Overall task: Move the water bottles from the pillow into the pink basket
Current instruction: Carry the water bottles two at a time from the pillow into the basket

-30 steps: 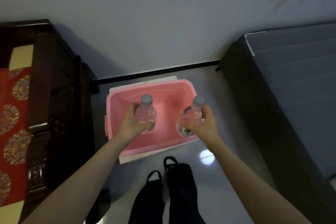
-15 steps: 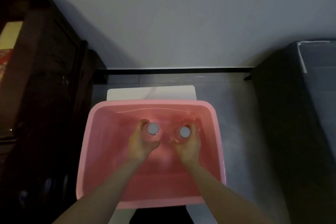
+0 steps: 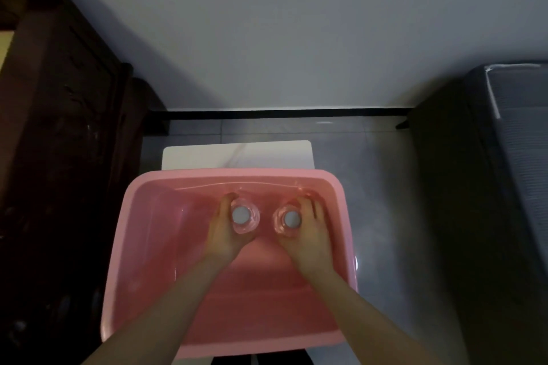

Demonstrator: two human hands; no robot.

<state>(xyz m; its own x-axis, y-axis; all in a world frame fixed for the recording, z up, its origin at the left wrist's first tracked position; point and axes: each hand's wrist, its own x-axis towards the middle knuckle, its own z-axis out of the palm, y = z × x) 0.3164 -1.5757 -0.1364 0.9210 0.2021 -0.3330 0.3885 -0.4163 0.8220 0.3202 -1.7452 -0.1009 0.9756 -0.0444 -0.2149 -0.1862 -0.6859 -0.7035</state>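
Inside the pink basket (image 3: pixel 139 246): two water bottles, both upright, grey caps facing straight up at the camera, side by side with a gap between them, over the far half of the tub.
Left bottle (image 3: pixel 241 215): gripped by the left hand (image 3: pixel 224 235), fingers (image 3: pixel 226 201) curled round its left side, thumb tucked on the near side.
Right bottle (image 3: pixel 291 219): the right hand (image 3: pixel 311 241) holds it the same way, fingers (image 3: pixel 315 208) wrapped round the right side and lying close together.
Bottle bases: hidden from above, so whether they touch the basket floor I cannot tell.
Under the basket: a white board (image 3: pixel 237 154) pokes out at the far edge, on the grey tiled floor (image 3: pixel 379 163).
Left flank: dark carved wooden furniture (image 3: pixel 59 157).
Right flank: a dark bed frame (image 3: pixel 444 201) against the wall (image 3: pixel 281 38).
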